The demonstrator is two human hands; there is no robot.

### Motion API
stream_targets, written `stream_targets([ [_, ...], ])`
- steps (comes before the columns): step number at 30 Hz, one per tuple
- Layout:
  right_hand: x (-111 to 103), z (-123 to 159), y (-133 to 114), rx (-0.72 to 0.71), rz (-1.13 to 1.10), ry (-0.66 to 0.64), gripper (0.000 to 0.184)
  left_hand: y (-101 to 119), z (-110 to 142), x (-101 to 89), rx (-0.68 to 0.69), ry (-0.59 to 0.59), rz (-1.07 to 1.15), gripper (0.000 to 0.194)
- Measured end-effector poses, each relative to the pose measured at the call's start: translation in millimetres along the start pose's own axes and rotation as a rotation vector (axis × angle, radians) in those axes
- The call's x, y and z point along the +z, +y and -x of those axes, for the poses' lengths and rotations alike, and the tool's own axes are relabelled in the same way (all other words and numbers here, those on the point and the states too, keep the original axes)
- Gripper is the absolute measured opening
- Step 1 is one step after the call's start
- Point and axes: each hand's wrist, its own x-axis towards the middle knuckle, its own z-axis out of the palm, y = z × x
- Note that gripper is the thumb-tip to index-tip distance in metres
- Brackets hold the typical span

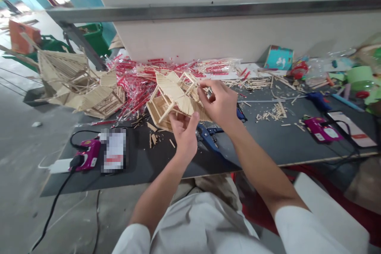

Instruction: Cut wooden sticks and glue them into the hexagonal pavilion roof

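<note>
A small wooden stick model [175, 92], with a slatted roof, posts and a flat base, is tilted above the dark table. My left hand [185, 131] grips its near edge from below, thumb up on the roof side. At its right side my right hand [219, 101] has thumb and index finger curled together in a pinch near the frame; whatever lies between the fingertips is too small to make out. Blue-handled pliers [212, 141] lie on the table just below my hands. A larger stick model [86, 83] of the same pale wood stands at the left.
Red-and-clear plastic wrappers [133, 91] heap behind the model. Cut stick pieces [275, 113] lie scattered. Magenta power adapters [89, 154] and phones [114, 151] with cables sit near the front edge. A teal cup [279, 58] lies at the wall. A blue glue gun [319, 101] is on the right.
</note>
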Motion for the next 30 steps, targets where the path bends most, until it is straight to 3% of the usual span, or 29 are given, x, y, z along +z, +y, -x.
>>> stream_targets([
  [4, -4, -3, 5, -0.044, -0.019, -0.076, 0.015, -7, 10, 3.7, -0.023, -0.020, 0.007, 0.065],
  [10, -5, -5, 10, -0.088, 0.004, -0.080, 0.010, -11, 14, 5.2, -0.044, 0.009, 0.037, 0.065],
  [30, -1, -6, 4, 0.001, -0.029, -0.010, 0.010, -17, 18, 2.9, -0.053, 0.023, 0.003, 0.058],
])
